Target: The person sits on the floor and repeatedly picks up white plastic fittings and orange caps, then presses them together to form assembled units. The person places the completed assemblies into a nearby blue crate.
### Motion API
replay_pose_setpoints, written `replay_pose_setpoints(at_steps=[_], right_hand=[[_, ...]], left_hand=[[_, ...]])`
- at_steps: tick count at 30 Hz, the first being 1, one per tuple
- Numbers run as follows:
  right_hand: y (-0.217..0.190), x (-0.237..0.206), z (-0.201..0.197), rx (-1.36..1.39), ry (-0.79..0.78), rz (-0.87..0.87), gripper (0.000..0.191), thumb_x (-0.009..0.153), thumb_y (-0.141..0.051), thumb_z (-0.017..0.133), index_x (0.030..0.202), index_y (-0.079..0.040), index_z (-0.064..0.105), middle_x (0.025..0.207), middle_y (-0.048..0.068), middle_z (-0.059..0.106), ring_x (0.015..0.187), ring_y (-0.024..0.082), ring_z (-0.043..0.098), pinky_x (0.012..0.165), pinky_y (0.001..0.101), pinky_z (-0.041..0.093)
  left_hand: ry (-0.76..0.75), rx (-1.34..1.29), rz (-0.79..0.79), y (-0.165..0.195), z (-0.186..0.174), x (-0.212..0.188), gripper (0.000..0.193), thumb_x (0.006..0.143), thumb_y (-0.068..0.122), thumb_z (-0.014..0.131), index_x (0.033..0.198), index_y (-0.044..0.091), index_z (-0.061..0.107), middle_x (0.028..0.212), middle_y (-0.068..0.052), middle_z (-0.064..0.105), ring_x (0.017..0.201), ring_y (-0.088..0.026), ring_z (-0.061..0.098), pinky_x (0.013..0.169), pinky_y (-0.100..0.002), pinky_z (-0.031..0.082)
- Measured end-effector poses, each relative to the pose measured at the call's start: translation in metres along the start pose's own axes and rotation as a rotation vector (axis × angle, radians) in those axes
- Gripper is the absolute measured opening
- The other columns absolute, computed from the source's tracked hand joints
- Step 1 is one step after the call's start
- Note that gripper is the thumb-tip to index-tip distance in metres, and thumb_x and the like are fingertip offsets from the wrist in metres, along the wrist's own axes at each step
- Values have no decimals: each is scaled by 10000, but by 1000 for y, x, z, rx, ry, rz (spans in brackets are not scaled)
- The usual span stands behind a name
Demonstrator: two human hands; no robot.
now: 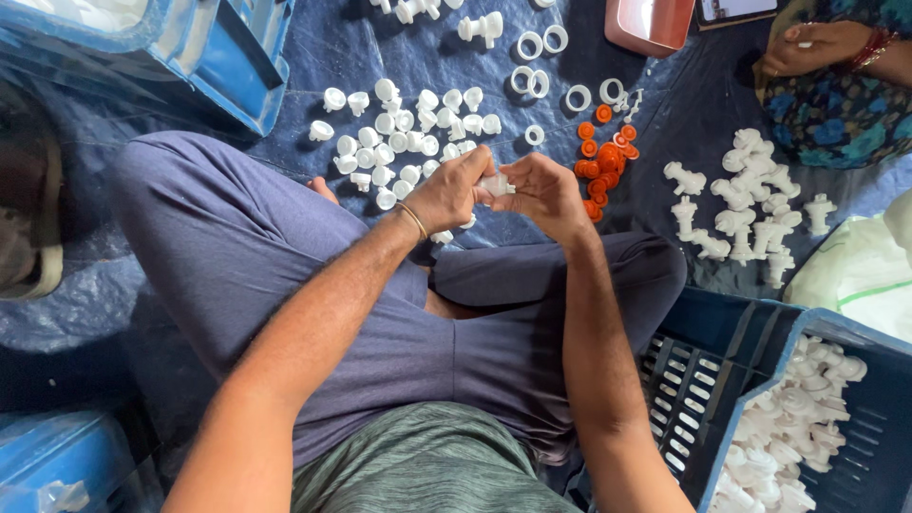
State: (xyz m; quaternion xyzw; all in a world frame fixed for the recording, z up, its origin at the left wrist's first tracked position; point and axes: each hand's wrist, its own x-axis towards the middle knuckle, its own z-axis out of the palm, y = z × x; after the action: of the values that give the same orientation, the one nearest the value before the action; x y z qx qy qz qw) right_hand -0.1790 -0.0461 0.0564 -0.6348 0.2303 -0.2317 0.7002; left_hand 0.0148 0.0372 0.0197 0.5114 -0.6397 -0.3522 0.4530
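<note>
I sit cross-legged on a blue tarp (361, 47). My left hand (454, 190) and my right hand (541, 193) meet over my knees, both pinching one small white plastic fitting (496, 183) between their fingertips. Just beyond my left hand lies a cluster of white plastic caps (408, 128). A heap of small orange caps (603, 157) lies just past my right hand. White rings (532, 81) are scattered further out.
Assembled white fittings (750, 204) are grouped at the right. A blue crate (750, 332) at lower right holds several white parts; another blue crate (223, 57) stands upper left. Another person's hand (817, 46) rests at the top right, near a pink tray (651, 21).
</note>
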Motion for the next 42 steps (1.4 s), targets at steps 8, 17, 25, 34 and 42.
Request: replay_pose_setpoints(at_steps=[8, 17, 25, 34, 42], right_hand=[[-22, -4, 15, -545, 52, -177, 280, 796, -63, 831, 1009, 49, 688, 1012, 148, 718, 859, 164, 701, 670, 270, 568], [16, -5, -3, -395, 328, 246, 508, 1041, -454, 526, 932, 10, 704, 667, 65, 614, 585, 115, 592, 502, 266, 477], [41, -12, -12, -311, 149, -1, 525, 1055, -473, 611, 1197, 32, 606, 936, 50, 623, 775, 97, 557, 633, 259, 468], [30, -9, 1, -180, 128, 2, 453, 993, -304, 694, 1278, -12, 498, 1018, 24, 594, 856, 72, 572, 671, 220, 480], [29, -2, 11, -433, 86, -135, 224, 950, -93, 592, 1172, -71, 568, 958, -32, 441, 726, 77, 523, 427, 244, 445]], left_hand=[[-84, -320, -322, 0, -6, 0, 174, 931, 31, 710, 983, 24, 545, 806, -130, 639, 733, -272, 653, 664, -371, 508], [-19, -77, -68, 5, 4, 3, 265, 887, 34, 748, 1034, 15, 528, 888, -159, 689, 878, -292, 728, 742, -394, 544], [49, -129, -149, 3, -7, 7, 273, 924, 132, 748, 1058, 31, 533, 922, -133, 704, 889, -293, 734, 767, -398, 559], [7, -290, -258, 2, -10, 9, 206, 956, 108, 700, 1037, 39, 523, 855, -72, 635, 790, -189, 626, 700, -371, 513], [-7, 200, 286, 20, -9, 7, 335, 722, -36, 696, 1017, -1, 540, 956, -188, 583, 947, -379, 622, 822, -455, 515]])
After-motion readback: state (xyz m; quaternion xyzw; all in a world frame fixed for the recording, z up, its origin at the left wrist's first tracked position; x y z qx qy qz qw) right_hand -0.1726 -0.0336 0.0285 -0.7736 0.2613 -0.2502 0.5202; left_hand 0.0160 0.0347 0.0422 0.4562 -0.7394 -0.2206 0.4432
